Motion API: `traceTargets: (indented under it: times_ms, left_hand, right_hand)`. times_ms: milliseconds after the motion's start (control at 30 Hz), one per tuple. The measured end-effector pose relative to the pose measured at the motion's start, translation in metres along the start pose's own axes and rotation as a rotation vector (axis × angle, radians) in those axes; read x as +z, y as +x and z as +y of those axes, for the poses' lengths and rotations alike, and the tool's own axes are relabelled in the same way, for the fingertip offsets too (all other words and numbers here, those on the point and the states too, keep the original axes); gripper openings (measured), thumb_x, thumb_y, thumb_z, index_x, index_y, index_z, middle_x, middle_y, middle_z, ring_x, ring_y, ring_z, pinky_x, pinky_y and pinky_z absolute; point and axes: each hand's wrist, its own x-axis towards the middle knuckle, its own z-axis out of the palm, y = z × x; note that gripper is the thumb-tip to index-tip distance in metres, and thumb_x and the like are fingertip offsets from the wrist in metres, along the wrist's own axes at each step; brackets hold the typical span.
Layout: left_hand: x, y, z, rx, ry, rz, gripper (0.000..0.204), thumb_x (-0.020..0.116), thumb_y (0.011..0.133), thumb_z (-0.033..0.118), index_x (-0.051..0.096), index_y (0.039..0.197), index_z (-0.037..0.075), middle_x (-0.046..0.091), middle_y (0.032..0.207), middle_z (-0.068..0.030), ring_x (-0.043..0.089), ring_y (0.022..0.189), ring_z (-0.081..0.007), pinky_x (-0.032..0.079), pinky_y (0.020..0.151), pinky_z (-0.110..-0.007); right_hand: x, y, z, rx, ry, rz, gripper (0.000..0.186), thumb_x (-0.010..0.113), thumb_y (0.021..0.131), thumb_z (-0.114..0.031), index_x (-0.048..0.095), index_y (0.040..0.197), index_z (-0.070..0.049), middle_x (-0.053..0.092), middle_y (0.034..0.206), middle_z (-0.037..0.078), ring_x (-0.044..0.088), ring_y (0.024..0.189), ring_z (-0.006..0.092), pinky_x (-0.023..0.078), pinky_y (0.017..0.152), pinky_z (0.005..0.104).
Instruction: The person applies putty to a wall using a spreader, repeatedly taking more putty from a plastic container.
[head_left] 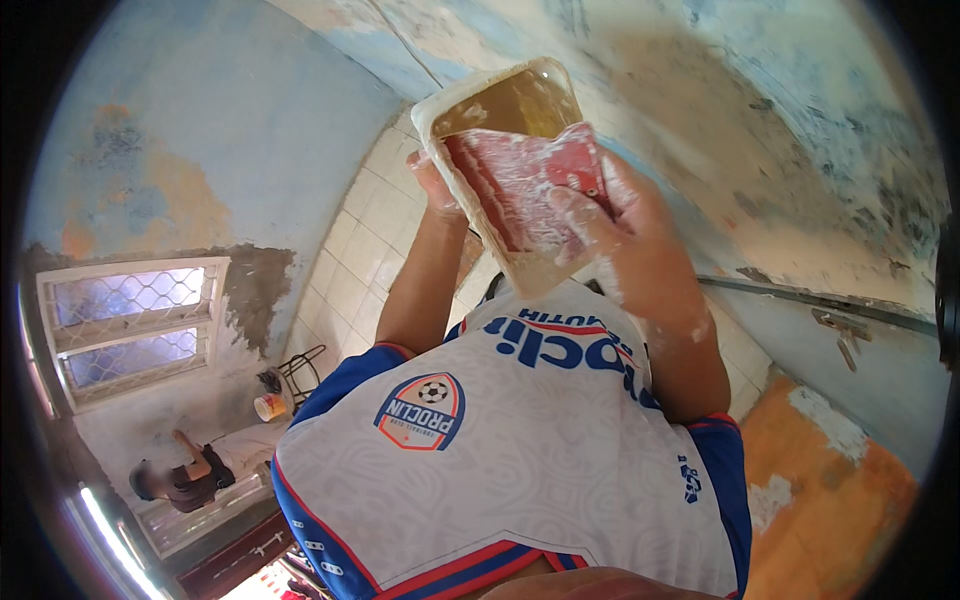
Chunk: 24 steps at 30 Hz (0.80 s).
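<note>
Your white jersey [520, 450] fills the foreground; above it your left hand [437, 185] grips a soapy tray [510, 100] by its edge. Your right hand [610, 215] presses a red sponge [525, 185] into it, before a peeling blue wall [780, 120] and tiles [350, 260].

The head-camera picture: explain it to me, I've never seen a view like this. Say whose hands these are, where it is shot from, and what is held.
There is no machine here, only a person working with bare hands. The single picture comes from a wide fisheye camera worn on the head, so straight edges bend near the rim.

The left hand grips the edge of a shallow cream rectangular tray holding brownish liquid. The right hand, smeared with white paste, presses a paste-covered red flat rectangular tool against the tray.

Below them is the wearer's white sports shirt with blue and red trim. Behind is a patchy blue and orange wall and a white tiled surface. At lower left, another person stands near a barred window.
</note>
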Motion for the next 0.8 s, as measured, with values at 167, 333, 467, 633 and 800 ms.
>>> traceTargets:
  times_ms: [167,333,467,633,800]
  left_hand:
    - [0.031,-0.020,0.000,-0.042,0.001,-0.098,0.077,0.052,0.086,0.067,0.051,0.137,0.009,0.060,0.131,-0.0108,0.061,0.115,-0.0265,0.053,0.097,-0.043]
    - [0.035,-0.033,-0.036,-0.213,-0.260,-0.029,0.056,0.041,0.095,0.042,0.052,0.134,0.003,0.062,0.125,-0.0138,0.065,0.108,-0.0282,0.056,0.091,-0.043]
    - [0.048,-0.037,-0.062,-0.364,-0.257,-0.009,0.055,0.038,0.096,0.040,0.049,0.137,0.005,0.060,0.128,-0.0153,0.061,0.113,-0.0326,0.052,0.096,-0.048]
    - [0.061,-0.036,-0.069,-0.482,-0.199,-0.079,0.060,0.042,0.092,0.041,0.045,0.143,0.009,0.054,0.138,-0.0133,0.056,0.123,-0.0348,0.050,0.100,-0.050]
    - [0.031,-0.010,-0.075,-0.559,-0.076,0.051,0.056,0.038,0.093,0.040,0.047,0.139,0.010,0.056,0.132,-0.0118,0.058,0.117,-0.0333,0.052,0.095,-0.047]
  right_hand:
    - [-0.030,-0.010,0.003,0.095,0.323,0.050,0.032,0.057,0.098,-0.007,0.055,0.128,-0.001,0.067,0.105,0.006,0.065,0.087,0.0094,0.054,0.071,0.0248]
    - [-0.059,-0.021,0.023,0.001,0.545,0.271,0.032,0.057,0.098,-0.009,0.055,0.129,-0.004,0.068,0.107,0.006,0.068,0.087,0.0144,0.058,0.062,0.0293]
    - [-0.098,-0.041,0.040,-0.188,0.722,0.427,0.035,0.057,0.098,-0.009,0.052,0.133,-0.008,0.065,0.115,0.007,0.068,0.097,0.0195,0.063,0.066,0.0374]
    - [-0.151,-0.070,0.015,-0.685,0.598,0.899,0.034,0.057,0.098,-0.009,0.052,0.131,-0.003,0.063,0.120,0.009,0.066,0.105,0.0235,0.058,0.088,0.0399]
    - [-0.218,-0.109,-0.019,-1.043,0.105,1.256,0.034,0.057,0.099,-0.009,0.052,0.131,0.001,0.062,0.124,0.011,0.064,0.107,0.0230,0.054,0.092,0.0393]
